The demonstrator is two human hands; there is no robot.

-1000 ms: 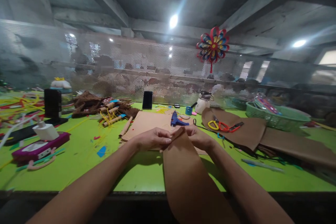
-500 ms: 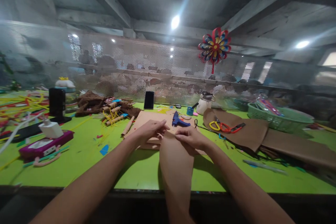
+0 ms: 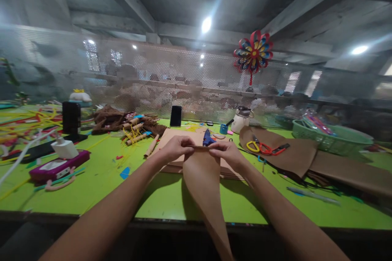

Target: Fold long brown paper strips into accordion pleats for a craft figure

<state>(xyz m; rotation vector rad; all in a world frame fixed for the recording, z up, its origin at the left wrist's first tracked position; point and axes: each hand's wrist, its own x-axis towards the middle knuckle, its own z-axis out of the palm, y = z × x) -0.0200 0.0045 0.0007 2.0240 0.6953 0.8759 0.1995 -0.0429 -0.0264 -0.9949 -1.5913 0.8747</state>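
Note:
A long strip of brown paper (image 3: 203,183) runs from the table's middle toward me and hangs over the near edge. My left hand (image 3: 175,148) pinches its far end at the left corner, fingers closed. My right hand (image 3: 226,152) pinches the same end at the right corner. Both hands hold that end lifted just above a stack of brown card sheets (image 3: 171,140). A blue glue gun (image 3: 208,138) lies on the stack right behind my hands.
Yellow and red scissors (image 3: 259,147) lie on brown sheets (image 3: 294,155) at the right, with a green basket (image 3: 329,136) behind. Left: a purple box (image 3: 58,166) with a white charger, a black phone (image 3: 175,116) upright, rolled paper sticks (image 3: 136,130). A perforated screen backs the green table (image 3: 92,187).
The strip's far end has been drawn up and folded narrower between my hands; both hands shifted slightly away from me and now pinch its corners. The view drifted a little rightward.

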